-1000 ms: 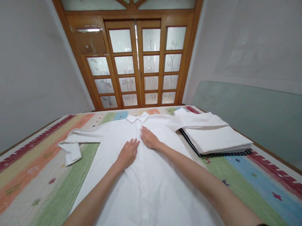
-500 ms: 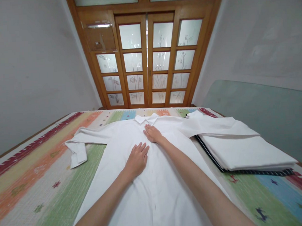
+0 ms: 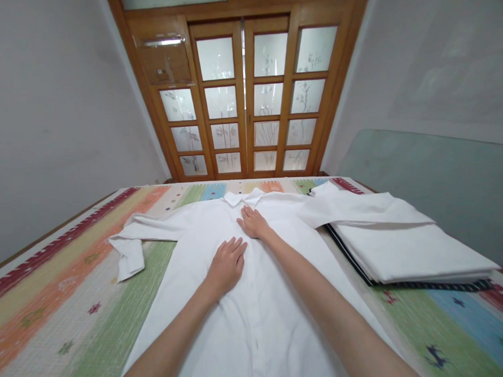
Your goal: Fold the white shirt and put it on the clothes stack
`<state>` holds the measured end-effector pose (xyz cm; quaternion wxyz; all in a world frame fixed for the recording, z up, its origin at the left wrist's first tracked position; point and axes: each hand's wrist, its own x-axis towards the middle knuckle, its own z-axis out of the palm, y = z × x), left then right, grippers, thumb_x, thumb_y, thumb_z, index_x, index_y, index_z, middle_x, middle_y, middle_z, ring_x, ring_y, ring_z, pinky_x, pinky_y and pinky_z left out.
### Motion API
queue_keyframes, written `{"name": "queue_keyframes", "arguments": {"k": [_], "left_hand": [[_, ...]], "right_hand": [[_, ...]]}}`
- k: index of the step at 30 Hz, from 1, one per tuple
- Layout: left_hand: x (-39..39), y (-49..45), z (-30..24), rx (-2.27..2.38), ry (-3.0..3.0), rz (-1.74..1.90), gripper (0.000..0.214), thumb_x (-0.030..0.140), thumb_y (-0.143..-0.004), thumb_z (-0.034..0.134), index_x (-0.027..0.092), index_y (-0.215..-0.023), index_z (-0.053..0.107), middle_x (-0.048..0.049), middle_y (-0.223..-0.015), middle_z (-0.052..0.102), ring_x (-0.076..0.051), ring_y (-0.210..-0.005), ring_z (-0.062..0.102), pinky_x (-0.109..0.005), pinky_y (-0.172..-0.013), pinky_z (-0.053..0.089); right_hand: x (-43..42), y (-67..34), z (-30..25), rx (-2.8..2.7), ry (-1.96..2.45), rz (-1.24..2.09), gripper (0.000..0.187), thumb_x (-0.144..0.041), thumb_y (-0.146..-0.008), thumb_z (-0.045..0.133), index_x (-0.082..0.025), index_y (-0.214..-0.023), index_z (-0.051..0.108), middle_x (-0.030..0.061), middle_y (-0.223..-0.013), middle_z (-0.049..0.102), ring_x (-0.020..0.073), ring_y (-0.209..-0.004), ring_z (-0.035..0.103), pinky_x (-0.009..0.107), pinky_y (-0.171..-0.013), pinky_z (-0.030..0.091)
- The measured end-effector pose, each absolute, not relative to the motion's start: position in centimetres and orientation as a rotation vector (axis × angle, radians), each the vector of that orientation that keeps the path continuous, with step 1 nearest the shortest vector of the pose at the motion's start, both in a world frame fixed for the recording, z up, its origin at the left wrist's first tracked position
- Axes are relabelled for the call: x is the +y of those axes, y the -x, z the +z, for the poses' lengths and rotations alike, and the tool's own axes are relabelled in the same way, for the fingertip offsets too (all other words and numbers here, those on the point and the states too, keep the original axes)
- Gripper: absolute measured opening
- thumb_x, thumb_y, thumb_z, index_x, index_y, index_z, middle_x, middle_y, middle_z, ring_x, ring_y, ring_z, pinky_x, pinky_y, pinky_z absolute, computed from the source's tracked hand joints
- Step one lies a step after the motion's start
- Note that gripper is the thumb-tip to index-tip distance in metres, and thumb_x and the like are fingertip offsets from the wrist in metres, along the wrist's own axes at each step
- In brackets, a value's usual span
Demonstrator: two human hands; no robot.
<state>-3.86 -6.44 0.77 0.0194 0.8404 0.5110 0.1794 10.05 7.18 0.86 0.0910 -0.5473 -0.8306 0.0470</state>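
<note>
A white long-sleeved shirt [image 3: 196, 252] lies spread front side up, its collar at the far end. My left hand [image 3: 226, 263] rests flat on the chest, left of the button strip, fingers stretched out. Farther up, just below the collar, my right hand [image 3: 252, 222] lies on the cloth with its fingers extended. Neither hand grips anything. The left-side sleeve bends down at its cuff, while the right-side sleeve stretches over a stack of folded white cloth [image 3: 413, 253].
The shirt lies on a striped, patterned cover [image 3: 92, 273]. Beneath the folded white cloth is a dark striped fabric [image 3: 451, 285]. A pale green board [image 3: 435, 186] stands along the right wall. Wooden doors [image 3: 247, 100] with glass panes are beyond the far edge.
My right hand has shifted very slightly left and toward the collar. My left hand and the shirt stay nearly the same.
</note>
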Motion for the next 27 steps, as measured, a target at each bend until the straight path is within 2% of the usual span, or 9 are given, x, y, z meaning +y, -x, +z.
{"name": "queue_keyframes", "arguments": {"k": [7,14,16,18,21,24,27], "left_hand": [[-6.2,3.9,0.4,1.617,-2.592,0.646,0.039,0.015,-0.092,0.037,0.013,-0.124,0.058,-0.0137,-0.137,0.056,-0.024,-0.131,0.048,-0.044,-0.112,0.036],[-6.2,4.2,0.2,1.529,-2.624,0.732,0.038,0.015,-0.090,0.038,0.013,-0.121,0.062,-0.0137,-0.132,0.060,-0.024,-0.126,0.053,-0.043,-0.109,0.041],[-6.1,4.4,0.1,1.509,-2.628,0.751,0.038,0.016,-0.090,0.040,0.014,-0.120,0.063,-0.0133,-0.131,0.061,-0.024,-0.124,0.054,-0.043,-0.108,0.042],[-6.1,4.4,0.0,1.491,-2.634,0.757,0.037,0.016,-0.090,0.041,0.014,-0.119,0.064,-0.0129,-0.130,0.062,-0.024,-0.124,0.054,-0.044,-0.108,0.043],[-5.9,4.5,-0.1,1.481,-2.635,0.760,0.037,0.017,-0.090,0.041,0.015,-0.119,0.064,-0.0127,-0.130,0.062,-0.024,-0.123,0.055,-0.045,-0.107,0.043],[-5.7,4.6,-0.3,1.477,-2.607,0.785,0.037,0.016,-0.089,0.041,0.016,-0.118,0.065,-0.0116,-0.129,0.062,-0.024,-0.123,0.055,-0.046,-0.108,0.042],[-5.6,4.7,-0.6,1.474,-2.540,0.853,0.035,0.015,-0.089,0.040,0.016,-0.112,0.066,-0.0114,-0.127,0.064,-0.024,-0.121,0.056,-0.045,-0.106,0.044]], "right_hand": [[3.3,-11.3,0.7,-2.524,1.439,0.104,0.056,-0.032,-0.101,0.026,0.000,-0.147,0.031,0.0207,-0.154,0.025,0.0259,-0.145,0.021,0.042,-0.117,0.017],[-0.6,-12.6,-0.1,-2.537,1.275,0.100,0.051,-0.030,-0.101,0.027,-0.002,-0.142,0.039,0.0216,-0.152,0.031,0.0260,-0.143,0.025,0.044,-0.115,0.022],[-1.6,-12.9,-0.1,-2.523,1.226,0.131,0.047,-0.028,-0.100,0.030,-0.006,-0.139,0.045,0.0192,-0.150,0.037,0.0252,-0.141,0.031,0.044,-0.114,0.025],[-2.3,-13.2,0.2,-2.468,1.180,0.171,0.039,-0.026,-0.098,0.038,-0.011,-0.131,0.055,0.0161,-0.142,0.049,0.0236,-0.134,0.041,0.040,-0.110,0.031],[-3.0,-13.5,0.9,-2.318,1.200,0.194,0.024,-0.027,-0.089,0.057,-0.014,-0.106,0.067,0.0120,-0.115,0.063,0.0221,-0.112,0.053,0.034,-0.099,0.039],[-3.4,-13.4,1.4,-2.243,1.274,0.175,0.024,-0.036,-0.078,0.071,-0.015,-0.090,0.066,0.0082,-0.097,0.062,0.0218,-0.097,0.054,0.033,-0.088,0.042],[-3.5,-13.0,1.6,-2.262,1.341,0.161,0.030,-0.042,-0.074,0.074,-0.016,-0.084,0.063,0.0064,-0.089,0.061,0.0210,-0.090,0.052,0.032,-0.082,0.040]]}}
